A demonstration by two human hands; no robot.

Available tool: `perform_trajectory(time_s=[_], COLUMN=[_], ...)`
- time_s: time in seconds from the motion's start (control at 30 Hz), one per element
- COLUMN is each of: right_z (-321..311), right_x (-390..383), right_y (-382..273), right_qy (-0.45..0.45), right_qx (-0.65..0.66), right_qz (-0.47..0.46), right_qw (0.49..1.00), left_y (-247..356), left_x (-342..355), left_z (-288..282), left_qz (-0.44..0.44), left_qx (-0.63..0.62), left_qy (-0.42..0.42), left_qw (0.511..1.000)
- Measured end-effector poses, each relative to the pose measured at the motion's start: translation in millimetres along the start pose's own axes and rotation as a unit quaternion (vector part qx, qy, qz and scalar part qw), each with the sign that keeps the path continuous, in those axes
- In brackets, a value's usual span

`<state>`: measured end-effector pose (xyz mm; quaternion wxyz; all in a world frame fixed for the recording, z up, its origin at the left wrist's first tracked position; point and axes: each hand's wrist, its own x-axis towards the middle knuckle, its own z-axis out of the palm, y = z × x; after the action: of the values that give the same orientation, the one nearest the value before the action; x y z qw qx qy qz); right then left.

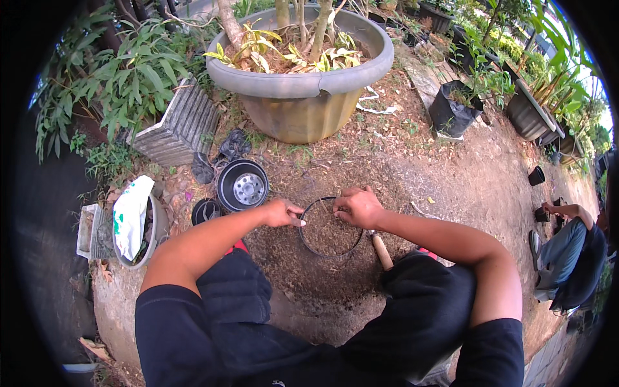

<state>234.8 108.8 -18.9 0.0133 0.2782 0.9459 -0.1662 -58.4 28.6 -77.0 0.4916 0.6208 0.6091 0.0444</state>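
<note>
A thin black ring [308,248], like the rim of a round pot, lies between my knees with brown soil inside it. Whether a pot wall stands below the ring cannot be told. My left hand [282,213] pinches its left edge between thumb and fingers. At the upper right edge, my right hand [360,206] is closed, its curled fingertips over the rim and partly hidden. Close by my right knee, a hand tool's wooden handle [382,251] points toward me. An empty black plastic pot [224,188] with holes in its base rests beyond my left forearm.
A large planter [296,113] with thick stems stands ahead. At left are a grey corrugated block [177,126] and a tub holding a white bag [134,209]. A black grow bag [453,109] sits at the far right. Another person [567,255] crouches at the right edge.
</note>
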Motion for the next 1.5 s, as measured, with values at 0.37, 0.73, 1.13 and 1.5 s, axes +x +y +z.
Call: perform_trajectory(time_s=[0.37, 0.73, 1.13, 1.5], right_z=[33.5, 47.0, -3.3, -4.1], right_x=[49.6, 57.4, 22.6, -39.5], right_y=[-47.1, -56.1, 13.0, 60.9], right_qy=[-0.041, -0.015, 0.088, -0.001], right_qx=[0.025, -0.018, 0.152, 0.082], right_qz=[0.028, 0.016, 0.015, 0.202], right_qw=[0.998, 1.0, 0.984, 0.976], left_y=[1.7, -5.9, 3.1, -4.2], left_x=[-6.5, -4.3, -3.0, -3.6], left_z=[3.6, 8.5, 3.3, 6.0], left_qz=[0.009, 0.037, 0.014, 0.005], left_qx=[-0.068, -0.094, -0.06, -0.069], left_qy=[0.021, 0.01, 0.014, 0.023], left_qw=[0.997, 0.995, 0.998, 0.997])
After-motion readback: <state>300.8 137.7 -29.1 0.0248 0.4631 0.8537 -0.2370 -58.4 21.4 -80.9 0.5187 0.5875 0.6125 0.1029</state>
